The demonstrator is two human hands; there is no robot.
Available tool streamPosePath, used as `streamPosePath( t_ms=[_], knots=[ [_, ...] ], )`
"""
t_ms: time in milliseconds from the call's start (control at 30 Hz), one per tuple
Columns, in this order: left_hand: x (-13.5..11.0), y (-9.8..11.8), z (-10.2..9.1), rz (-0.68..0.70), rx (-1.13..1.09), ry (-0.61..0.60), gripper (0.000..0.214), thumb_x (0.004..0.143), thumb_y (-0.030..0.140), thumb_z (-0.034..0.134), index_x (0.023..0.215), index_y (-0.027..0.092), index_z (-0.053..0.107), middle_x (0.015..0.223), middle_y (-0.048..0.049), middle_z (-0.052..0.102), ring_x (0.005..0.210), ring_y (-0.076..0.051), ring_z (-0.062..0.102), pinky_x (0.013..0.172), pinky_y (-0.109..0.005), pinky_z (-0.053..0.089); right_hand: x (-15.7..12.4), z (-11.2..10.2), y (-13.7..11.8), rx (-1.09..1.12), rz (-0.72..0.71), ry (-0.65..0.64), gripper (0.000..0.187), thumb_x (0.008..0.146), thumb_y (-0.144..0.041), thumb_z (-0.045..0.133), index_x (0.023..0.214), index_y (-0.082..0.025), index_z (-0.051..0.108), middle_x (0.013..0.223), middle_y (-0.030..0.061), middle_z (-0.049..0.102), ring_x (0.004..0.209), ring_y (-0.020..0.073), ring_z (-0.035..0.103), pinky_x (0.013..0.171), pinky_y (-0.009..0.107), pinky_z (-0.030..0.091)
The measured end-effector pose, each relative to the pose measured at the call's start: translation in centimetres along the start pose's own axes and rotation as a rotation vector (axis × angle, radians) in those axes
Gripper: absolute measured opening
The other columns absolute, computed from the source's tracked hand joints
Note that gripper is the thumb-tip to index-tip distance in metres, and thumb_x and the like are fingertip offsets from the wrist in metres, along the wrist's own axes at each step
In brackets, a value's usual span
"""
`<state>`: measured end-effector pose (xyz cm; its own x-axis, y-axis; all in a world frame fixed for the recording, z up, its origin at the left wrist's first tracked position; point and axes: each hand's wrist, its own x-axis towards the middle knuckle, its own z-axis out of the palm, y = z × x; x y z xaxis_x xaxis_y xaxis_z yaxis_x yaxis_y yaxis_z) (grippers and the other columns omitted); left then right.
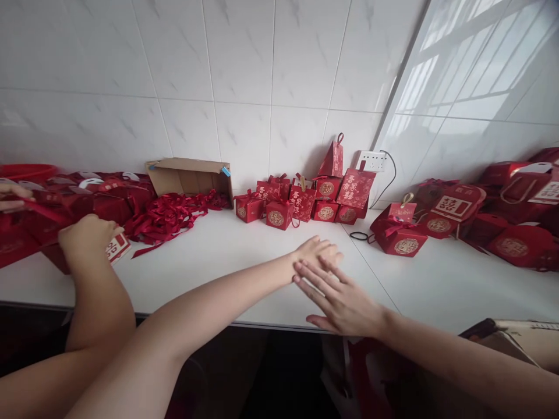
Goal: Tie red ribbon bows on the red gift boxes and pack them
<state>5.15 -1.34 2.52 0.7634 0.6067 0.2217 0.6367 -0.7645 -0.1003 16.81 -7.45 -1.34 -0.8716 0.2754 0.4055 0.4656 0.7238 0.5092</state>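
My left hand [315, 254] lies palm down on the white table [227, 256], fingers stretched out, holding nothing. Beside it, my right hand [343, 299] is open with fingers spread. Its fingertips touch the left hand near the wrist. The nearest things are a cluster of small red gift boxes [279, 212] behind my hands and a ribboned red box [399, 238] to the right. At the far left a co-worker's hand [87, 234] presses on a red box [114, 249]. Their other hand [13, 196] holds a red strip.
An open cardboard box [190, 174] lies on its side by the tiled wall, with a heap of red ribbons [168, 212] before it. A wall socket [371, 161] and a black band [358, 235] are at centre right. Red bags [515, 233] pile up on the right.
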Motion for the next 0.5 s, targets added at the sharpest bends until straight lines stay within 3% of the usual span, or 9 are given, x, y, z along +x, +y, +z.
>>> streamPosePath(
  t_ms=[100, 300, 500],
  knots=[
    [1.0, -1.3, -0.6, 0.084, 0.092, -0.099, 0.025, 0.087, 0.019, 0.037, 0.095, 0.013, 0.06, 0.099, -0.0085, 0.063, 0.096, -0.023, 0.057, 0.08, -0.036, 0.043, 0.2, -0.2, 0.2, -0.013, 0.071, 0.004, 0.071, 0.088, -0.047, 0.038, 0.139, 0.001, 0.021, 0.141, 0.0228, 0.03, 0.135, 0.0274, 0.021, 0.109, 0.051, 0.014],
    [0.6, -2.1, -1.6, 0.058, 0.113, -0.044, 0.026, 0.084, 0.022, 0.038, 0.095, 0.011, 0.06, 0.099, -0.0109, 0.063, 0.094, -0.024, 0.059, 0.076, -0.035, 0.045, 2.1, -0.5, -1.8, 0.116, 0.117, 0.045, 0.087, 0.084, -0.061, 0.036, 0.139, 0.005, 0.018, 0.142, 0.0293, 0.023, 0.136, 0.0359, 0.009, 0.105, 0.054, 0.024],
    [0.6, -1.6, -0.4, 0.039, 0.117, -0.024, 0.028, 0.085, 0.023, 0.037, 0.096, 0.011, 0.06, 0.099, -0.0125, 0.065, 0.091, -0.026, 0.061, 0.072, -0.037, 0.047, 4.5, -1.6, -4.8, 0.31, 0.097, 0.052, 0.093, 0.079, -0.069, 0.037, 0.138, 0.002, 0.022, 0.144, 0.0291, 0.016, 0.135, 0.0405, 0.0, 0.103, 0.057, 0.026]
  ],
)
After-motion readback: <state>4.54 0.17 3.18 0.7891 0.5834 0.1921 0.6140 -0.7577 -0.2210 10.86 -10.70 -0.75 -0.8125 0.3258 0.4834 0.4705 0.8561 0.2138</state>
